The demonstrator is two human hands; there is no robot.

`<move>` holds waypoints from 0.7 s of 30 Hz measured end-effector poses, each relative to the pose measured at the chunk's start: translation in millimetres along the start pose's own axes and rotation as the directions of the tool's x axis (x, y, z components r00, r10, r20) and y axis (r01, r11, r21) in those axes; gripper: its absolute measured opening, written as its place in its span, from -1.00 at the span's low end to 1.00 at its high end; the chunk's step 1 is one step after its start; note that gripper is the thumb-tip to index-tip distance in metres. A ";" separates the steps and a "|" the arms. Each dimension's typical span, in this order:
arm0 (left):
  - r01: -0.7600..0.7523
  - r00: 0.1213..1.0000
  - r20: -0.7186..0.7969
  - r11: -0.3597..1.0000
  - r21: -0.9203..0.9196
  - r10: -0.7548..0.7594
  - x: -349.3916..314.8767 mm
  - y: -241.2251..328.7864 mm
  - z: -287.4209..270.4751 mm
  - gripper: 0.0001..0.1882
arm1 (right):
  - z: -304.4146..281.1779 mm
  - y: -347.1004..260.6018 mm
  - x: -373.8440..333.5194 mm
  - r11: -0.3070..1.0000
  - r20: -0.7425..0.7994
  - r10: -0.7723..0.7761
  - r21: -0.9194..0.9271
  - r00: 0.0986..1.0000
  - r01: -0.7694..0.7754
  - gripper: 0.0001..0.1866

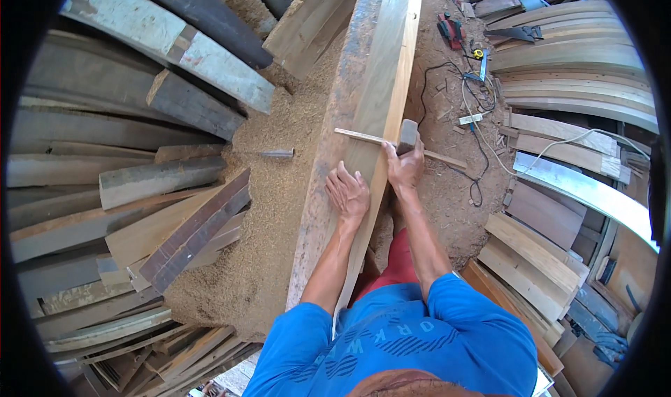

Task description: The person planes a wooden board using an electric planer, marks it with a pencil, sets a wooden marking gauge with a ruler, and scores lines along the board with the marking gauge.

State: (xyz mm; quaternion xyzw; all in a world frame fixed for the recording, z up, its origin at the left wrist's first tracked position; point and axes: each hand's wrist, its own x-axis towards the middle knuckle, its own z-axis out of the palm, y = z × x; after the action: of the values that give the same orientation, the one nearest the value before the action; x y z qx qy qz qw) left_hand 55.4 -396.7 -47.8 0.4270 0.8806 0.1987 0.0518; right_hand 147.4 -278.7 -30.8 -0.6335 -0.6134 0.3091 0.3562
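Note:
A long wooden board (pixel 377 93) runs away from me along a worn, thick bench beam (pixel 323 166). My right hand (pixel 406 166) is closed around the block of a wooden marking gauge (pixel 407 135) at the board's right edge. The gauge's thin stem lies crosswise over the board and sticks out past it to the right; my right thumb is by the stem. Nearer to me, my left hand (pixel 347 194) rests palm down on the board, fingers spread, holding nothing. The gauge's marking point cannot be made out.
Sawdust (pixel 276 201) covers the ground left of the bench, with stacked planks (pixel 84 135) beyond. At right lie a red power tool (pixel 451 32), a yellow tape measure (pixel 478 54), a blue square (pixel 482 67), a power strip (pixel 470 119), loose cables and a handsaw (pixel 516 33).

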 end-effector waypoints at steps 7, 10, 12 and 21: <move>0.043 0.993 0.112 0.999 0.028 -0.046 -2.4 7.5 -14.7 -0.39 | 35.0 15.9 70.2 0.976 -0.204 -0.201 0.045 0.958 0.215 -0.31; -0.012 0.999 0.042 1.000 -0.001 0.012 1.4 11.3 -16.9 -0.42 | 40.4 19.9 129.9 0.963 -0.222 -0.264 -0.122 0.939 0.242 -0.44; 0.002 0.996 0.090 1.000 0.011 -0.003 2.0 9.0 -14.9 -0.42 | 43.7 5.0 151.0 0.987 -0.155 -0.099 -0.140 0.983 0.077 -0.39; 0.016 0.990 0.136 0.998 0.059 -0.024 3.2 2.4 -11.5 -0.37 | 40.2 15.3 112.5 0.990 -0.075 -0.132 0.042 0.988 0.135 -0.23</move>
State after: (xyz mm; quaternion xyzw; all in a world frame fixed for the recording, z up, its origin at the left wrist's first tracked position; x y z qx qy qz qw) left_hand 52.2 -396.4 -36.0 0.4323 0.8845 0.1430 0.1017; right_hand 129.0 -163.5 -60.7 -0.5933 -0.6338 0.2757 0.4128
